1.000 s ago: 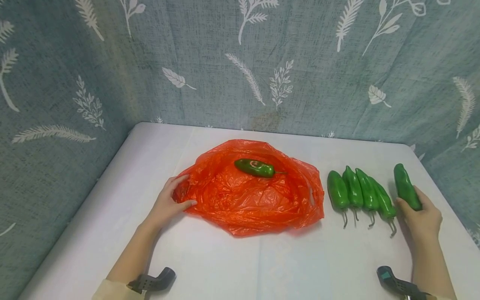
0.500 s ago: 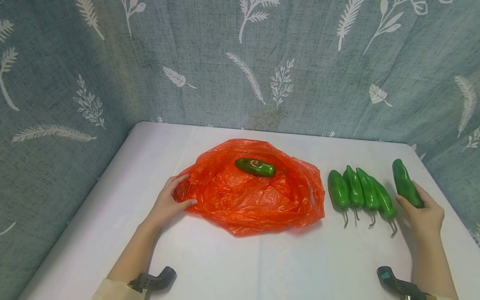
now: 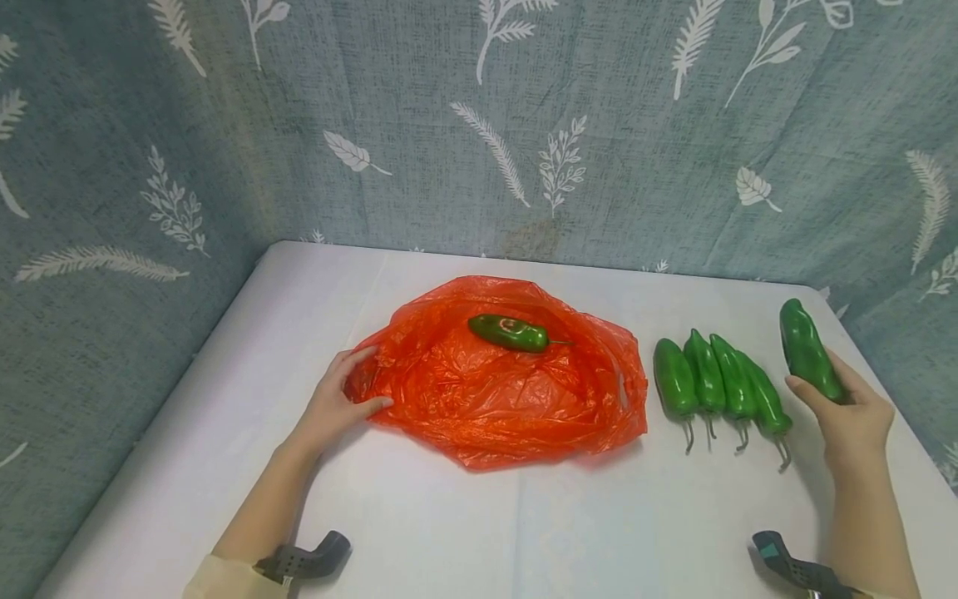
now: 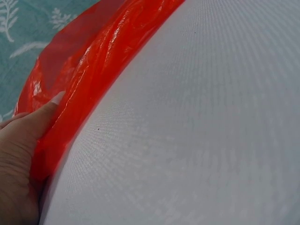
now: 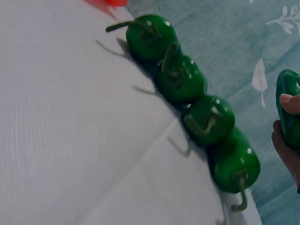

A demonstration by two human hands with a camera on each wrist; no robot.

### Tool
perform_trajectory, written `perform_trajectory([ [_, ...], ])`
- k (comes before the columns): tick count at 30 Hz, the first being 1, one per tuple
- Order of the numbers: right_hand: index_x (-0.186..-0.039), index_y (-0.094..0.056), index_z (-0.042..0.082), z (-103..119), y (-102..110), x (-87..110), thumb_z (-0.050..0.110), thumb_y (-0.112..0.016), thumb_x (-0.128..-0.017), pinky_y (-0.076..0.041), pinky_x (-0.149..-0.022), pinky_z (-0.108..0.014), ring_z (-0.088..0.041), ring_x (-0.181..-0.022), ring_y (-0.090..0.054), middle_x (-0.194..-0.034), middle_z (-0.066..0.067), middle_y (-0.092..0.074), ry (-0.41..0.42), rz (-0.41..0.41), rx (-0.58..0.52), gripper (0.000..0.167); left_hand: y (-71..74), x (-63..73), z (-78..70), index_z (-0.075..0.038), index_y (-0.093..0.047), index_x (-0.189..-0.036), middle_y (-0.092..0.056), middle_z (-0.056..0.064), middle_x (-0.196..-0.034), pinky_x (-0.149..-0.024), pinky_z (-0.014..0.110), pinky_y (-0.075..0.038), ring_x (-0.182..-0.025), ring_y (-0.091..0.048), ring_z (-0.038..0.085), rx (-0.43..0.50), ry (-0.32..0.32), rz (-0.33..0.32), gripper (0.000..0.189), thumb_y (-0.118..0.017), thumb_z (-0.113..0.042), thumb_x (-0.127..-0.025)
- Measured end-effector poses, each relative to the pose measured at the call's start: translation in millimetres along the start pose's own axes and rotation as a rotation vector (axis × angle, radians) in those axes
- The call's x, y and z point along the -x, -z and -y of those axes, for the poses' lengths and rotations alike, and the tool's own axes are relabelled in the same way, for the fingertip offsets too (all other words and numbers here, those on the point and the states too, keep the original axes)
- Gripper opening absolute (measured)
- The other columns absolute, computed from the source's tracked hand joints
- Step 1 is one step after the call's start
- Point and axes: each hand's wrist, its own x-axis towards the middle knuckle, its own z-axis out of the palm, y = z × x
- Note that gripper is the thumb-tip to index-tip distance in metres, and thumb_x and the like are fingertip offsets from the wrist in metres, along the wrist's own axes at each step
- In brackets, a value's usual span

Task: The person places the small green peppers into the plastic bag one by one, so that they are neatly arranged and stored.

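Observation:
An orange-red plastic bag (image 3: pixel 509 416) lies spread with its mouth gaping toward the camera. One green pepper (image 3: pixel 509 333) rests inside, its thin stem pointing right. My left hand (image 3: pixel 337 398) holds the bag's left end between thumb and fingers; the left wrist view shows the thumb (image 4: pixel 49 110) against the red plastic. At the right side of the table, my right hand (image 3: pixel 856 416) grips another green pepper (image 3: pixel 810 353), raised and tilted with its tip pointing away. Its stem end is hidden in the hand. The right wrist view catches only part of this pepper (image 5: pixel 287 84) and the fingers.
Several green peppers (image 3: pixel 675 378) lie side by side in a row between the bag and my right hand, stems toward me. The white table (image 3: pixel 584 532) meets a blue-green, leaf-patterned cloth (image 3: pixel 419 216) at the back and sides.
My right hand has lifted the pepper it holds, carrying it slightly away from me and up. The left hand, the bag and the row of peppers have stayed in place.

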Motion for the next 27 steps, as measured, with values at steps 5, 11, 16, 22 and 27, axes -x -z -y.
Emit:
perform_trajectory([
  [5, -0.139, -0.046, 0.032, 10, -3, 7.3, 0.017, -0.078, -0.077, -0.031, -0.098, -0.004, -0.005, -0.130, -0.032, -0.145, 0.009, -0.038, 0.027, 0.034, 0.012, 0.070, 0.1, -0.1, 0.0, -0.015, -0.038, -0.142, -0.039, 0.010, -0.137, -0.097, 0.052, -0.045, -0.128, -0.038, 0.032, 0.005, 0.007, 0.003, 0.077, -0.078, -0.023, -0.077],
  [11, -0.138, -0.048, 0.030, 21, -8, 18.2, 0.014, -0.078, -0.078, -0.037, -0.090, -0.002, -0.003, -0.124, -0.038, -0.138, 0.007, -0.044, 0.069, 0.071, -0.008, 0.069, 0.6, 0.5, 0.1, -0.015, -0.038, -0.143, -0.038, 0.010, -0.138, -0.096, 0.052, -0.045, -0.128, -0.038, 0.032, 0.011, 0.010, 0.008, 0.077, -0.078, -0.022, -0.077],
  [16, -0.136, -0.052, 0.023, 24, -10, 20.7, 0.005, -0.077, -0.077, -0.043, -0.074, -0.001, -0.003, -0.118, -0.045, -0.131, 0.005, -0.050, 0.154, 0.084, -0.081, 0.066, -0.2, -0.5, 0.3, -0.013, -0.038, -0.143, -0.038, 0.011, -0.137, -0.095, 0.052, -0.046, -0.128, -0.039, 0.032, -0.002, 0.002, 0.005, 0.077, -0.078, -0.023, -0.078],
  [22, -0.134, -0.055, 0.021, 25, -11, 23.5, 0.004, -0.076, -0.077, -0.044, -0.074, -0.002, -0.003, -0.114, -0.050, -0.130, 0.006, -0.054, 0.238, 0.076, -0.050, 0.063, -0.3, -0.7, -0.6, -0.015, -0.038, -0.143, -0.038, 0.010, -0.137, -0.097, 0.052, -0.045, -0.128, -0.038, 0.032, 0.004, 0.011, 0.009, 0.077, -0.078, -0.025, -0.077],
  [27, -0.135, -0.054, 0.019, 33, -17, 34.1, 0.004, -0.076, -0.077, -0.044, -0.072, -0.002, -0.002, -0.112, -0.050, -0.126, 0.009, -0.055, 0.233, 0.135, -0.062, 0.064, 0.6, 0.2, -1.1, -0.016, -0.038, -0.143, -0.038, 0.010, -0.137, -0.097, 0.052, -0.045, -0.128, -0.038, 0.031, 0.012, 0.016, 0.011, 0.077, -0.078, -0.025, -0.077],
])
